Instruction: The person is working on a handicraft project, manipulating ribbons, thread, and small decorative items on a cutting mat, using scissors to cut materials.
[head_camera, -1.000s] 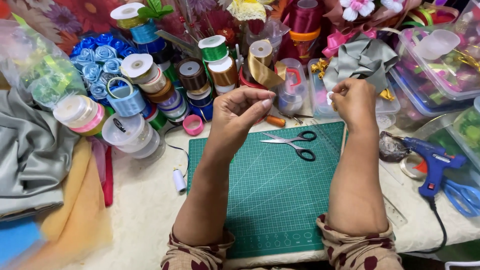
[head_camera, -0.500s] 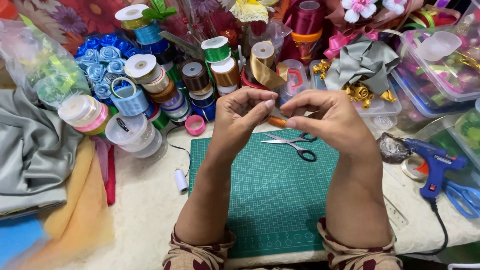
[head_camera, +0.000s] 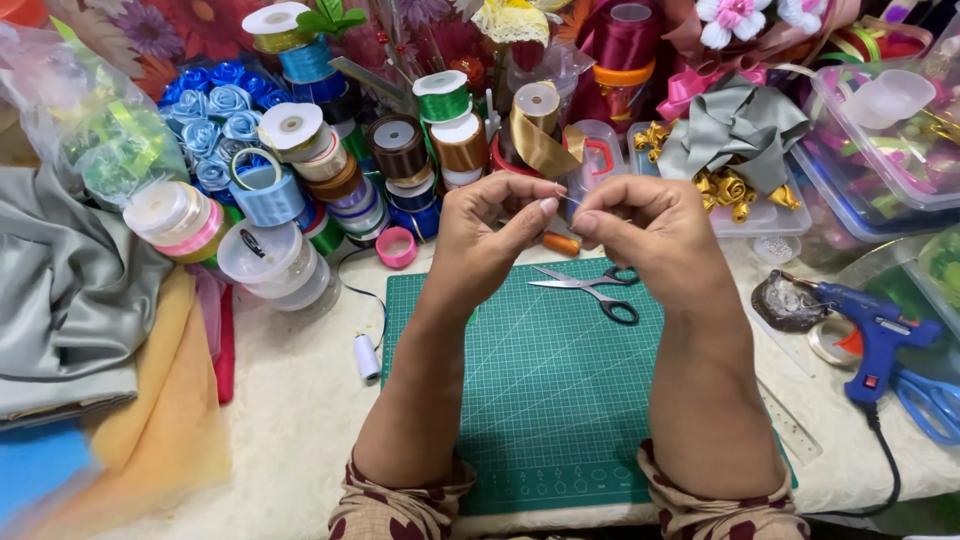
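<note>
Cluttered with ribbon spools (head_camera: 300, 135) along its far edge, the bench (head_camera: 290, 430) carries a green cutting mat (head_camera: 550, 400) at its near edge. I see both forearms raised over the mat, left hand (head_camera: 490, 235) and right hand (head_camera: 655, 235) meeting fingertip to fingertip, each grip pinched together on a thin thread (head_camera: 570, 198) between them. Scissors (head_camera: 595, 290) lie just beyond. Clear plastic boxes (head_camera: 880, 160) at the far right corner hold ribbon scraps.

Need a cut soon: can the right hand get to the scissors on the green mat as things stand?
Probably yes. The scissors lie uncovered on the cutting mat, just below the right hand, nothing between. But its fingertips are pinched against the left hand, seemingly on something thin.
</note>
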